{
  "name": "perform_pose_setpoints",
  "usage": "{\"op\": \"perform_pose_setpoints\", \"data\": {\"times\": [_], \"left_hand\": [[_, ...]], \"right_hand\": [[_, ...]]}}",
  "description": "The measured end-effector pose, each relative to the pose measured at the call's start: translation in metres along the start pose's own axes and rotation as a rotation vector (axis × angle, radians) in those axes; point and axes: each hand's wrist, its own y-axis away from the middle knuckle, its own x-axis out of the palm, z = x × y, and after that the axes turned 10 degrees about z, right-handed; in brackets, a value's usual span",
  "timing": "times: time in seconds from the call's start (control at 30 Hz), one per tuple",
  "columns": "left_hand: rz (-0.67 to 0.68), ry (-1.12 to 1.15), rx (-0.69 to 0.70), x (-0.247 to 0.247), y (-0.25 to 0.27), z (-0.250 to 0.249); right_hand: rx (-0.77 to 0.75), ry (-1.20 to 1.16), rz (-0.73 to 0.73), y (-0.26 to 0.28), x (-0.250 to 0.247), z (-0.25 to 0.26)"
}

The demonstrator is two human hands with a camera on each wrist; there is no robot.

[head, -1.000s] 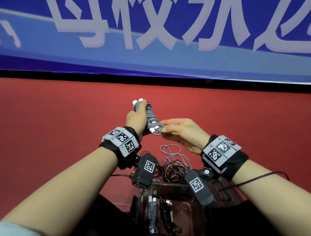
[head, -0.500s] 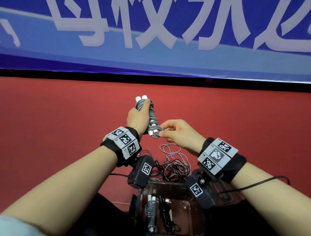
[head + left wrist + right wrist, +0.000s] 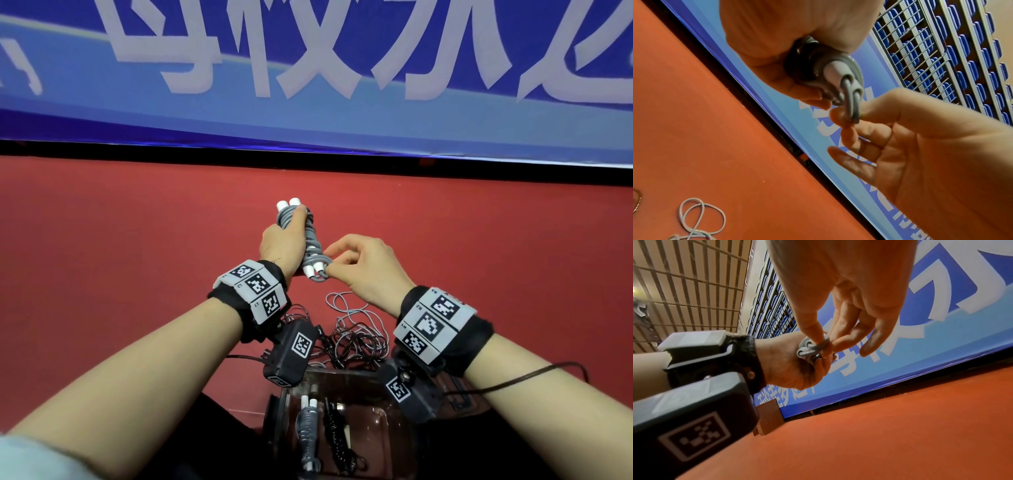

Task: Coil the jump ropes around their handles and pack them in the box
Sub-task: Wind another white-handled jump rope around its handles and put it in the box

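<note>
The left hand [image 3: 281, 244] is wrapped in a fist around a grey jump rope coiled over its pair of white-tipped handles [image 3: 310, 245], holding the bundle above the red floor [image 3: 137, 257] with the thumb laid up along the coils. The bundle tilts, its far white tips pointing away from the person and its near tips pointing back toward the wrists. The right hand [image 3: 364, 270] meets the bundle at its near end: thumb and forefinger pinch a short loop of the grey cord [image 3: 852, 104] that sticks out beside the handle tips, while the other fingers [image 3: 877, 337] hang loosely curved and touch nothing.

On the floor below the hands lies a loose tangle of thin grey and black ropes [image 3: 356, 335], uncoiled, just beyond the far edge of a clear plastic box [image 3: 387, 428]. The box sits close to the person, under the wrists. Inside it, against its left wall, lie two packed bundles side by side: a grey coiled rope with white handle ends [image 3: 308, 428] and a black coiled rope [image 3: 334, 431].

A blue banner with large white characters [image 3: 308, 68] stands along the far edge of the floor. Both wrists carry black straps with grey marker blocks [image 3: 255, 286] and black camera units.
</note>
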Motion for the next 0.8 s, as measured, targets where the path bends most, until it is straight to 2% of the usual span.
{"op": "perform_pose_setpoints", "data": {"times": [0.13, 0.27, 0.5, 0.6, 0.67, 0.8], "left_hand": [[-0.01, -0.016, 0.058, -0.002, -0.003, -0.001], [0.022, -0.013, 0.099, -0.001, -0.002, -0.003], [0.144, 0.067, 0.145, 0.001, 0.001, -0.007], [0.205, 0.07, 0.19, 0.002, 0.005, -0.009], [0.218, 0.045, 0.214, 0.003, 0.007, -0.01], [0.212, 0.091, 0.186, 0.006, 0.011, -0.011]], "right_hand": [[0.013, -0.005, -0.036, -0.003, -0.003, -0.001], [0.05, -0.109, 0.0, -0.008, -0.007, -0.003], [0.093, -0.469, 0.147, -0.006, -0.014, -0.001], [0.172, -0.582, 0.201, -0.004, -0.015, -0.004], [0.213, -0.565, 0.206, -0.003, -0.014, -0.006], [0.125, -0.33, 0.097, -0.006, -0.016, -0.008]]}}
